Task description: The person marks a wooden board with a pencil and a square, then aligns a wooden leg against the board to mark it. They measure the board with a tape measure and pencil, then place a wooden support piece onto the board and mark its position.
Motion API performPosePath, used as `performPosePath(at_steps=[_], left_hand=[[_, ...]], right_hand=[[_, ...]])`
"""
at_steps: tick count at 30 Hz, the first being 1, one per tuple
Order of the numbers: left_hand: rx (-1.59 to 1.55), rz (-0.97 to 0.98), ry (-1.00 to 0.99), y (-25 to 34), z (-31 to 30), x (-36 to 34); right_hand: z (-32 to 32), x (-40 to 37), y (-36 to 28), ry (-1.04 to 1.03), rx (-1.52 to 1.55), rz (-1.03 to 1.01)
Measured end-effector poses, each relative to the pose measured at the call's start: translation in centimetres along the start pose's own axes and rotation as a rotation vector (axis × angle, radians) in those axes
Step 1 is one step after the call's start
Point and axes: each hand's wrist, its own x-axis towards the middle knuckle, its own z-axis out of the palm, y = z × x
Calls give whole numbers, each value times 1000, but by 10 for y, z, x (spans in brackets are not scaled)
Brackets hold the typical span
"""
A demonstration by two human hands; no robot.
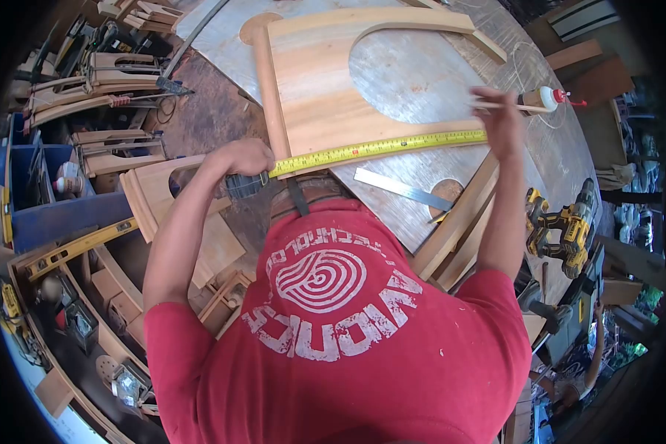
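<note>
My left hand is closed at the near left corner of a wooden panel, gripping a tape measure with a dark case. Its yellow blade stretches right along the panel's near edge. The pale wooden panel has a big arched cutout and lies flat on the work table. Toward the blade's far end is my right hand, raised and smeared by motion. A thin pale stick shows beside its fingers; I cannot tell whether the hand holds it.
A metal ruler lies on the silvery sheet near me. At the right are a glue bottle with a red tip and yellow cordless drills. Wooden strips lean by the table. A level and wooden frames crowd the left.
</note>
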Motion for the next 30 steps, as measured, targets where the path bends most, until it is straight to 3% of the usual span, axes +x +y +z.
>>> performPosePath(at_steps=[1,3,5,6,9,15,21,27,30], left_hand=[[12,7,-6,-1,0,3],[39,19,-19,-6,0,6],[60,49,-23,-6,-1,8],[70,63,-21,-5,-2,8],[106,39,-33,0,-5,7],[128,132,-92,-25,-1,28],[98,28,-73,0,-11,9],[114,113,-107,-11,-9,19],[113,61,-88,-7,-10,17]], right_hand=[[40,-11,-1,-129,38,30],[98,-25,18,-301,-80,279],[143,-38,32,-568,-116,256],[161,-41,32,-607,-109,339],[188,-39,66,-689,-166,206],[204,-41,71,-603,-288,187],[206,-39,81,-564,-418,94],[207,-43,84,-539,-434,95],[207,-42,86,-533,-433,99]])
